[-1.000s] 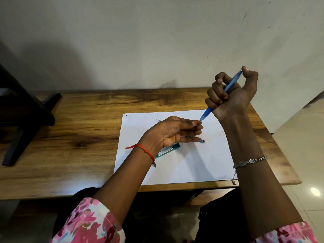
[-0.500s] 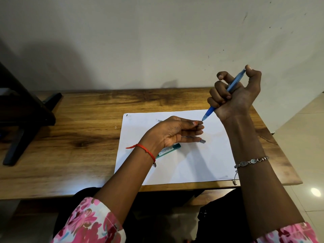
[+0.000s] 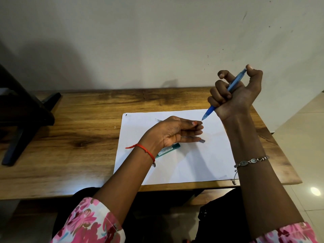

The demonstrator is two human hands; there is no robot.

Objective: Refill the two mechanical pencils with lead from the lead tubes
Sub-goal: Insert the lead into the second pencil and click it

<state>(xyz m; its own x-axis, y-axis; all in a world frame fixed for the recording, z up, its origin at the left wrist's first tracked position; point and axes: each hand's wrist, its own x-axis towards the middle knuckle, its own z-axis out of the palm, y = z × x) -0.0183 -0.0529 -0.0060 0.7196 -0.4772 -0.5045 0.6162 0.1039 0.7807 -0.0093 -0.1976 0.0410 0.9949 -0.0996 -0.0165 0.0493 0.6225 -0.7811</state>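
My right hand (image 3: 236, 95) is raised over the table's right side, fisted around a blue mechanical pencil (image 3: 234, 83). The thumb rests on its top end and the tip points down-left. That tip almost touches the pinched thumb and forefinger of my left hand (image 3: 175, 132), which hovers over the white paper (image 3: 192, 163). A clear lead tube (image 3: 202, 140) with a dark end sticks out from between the left hand's lower fingers. A green pencil (image 3: 169, 149) lies on the paper, partly hidden under my left wrist. Any lead in the pinch is too thin to see.
A few thin leads (image 3: 158, 119) lie on the paper beyond my left hand. The wooden table (image 3: 78, 137) stands against a white wall. A black stand (image 3: 22, 111) sits at the table's far left. Tiled floor shows to the right.
My right hand has shifted slightly up and to the right at the thumb end, tilting the blue pencil a little. The tip stays at my left fingertips. My left hand has hardly moved.
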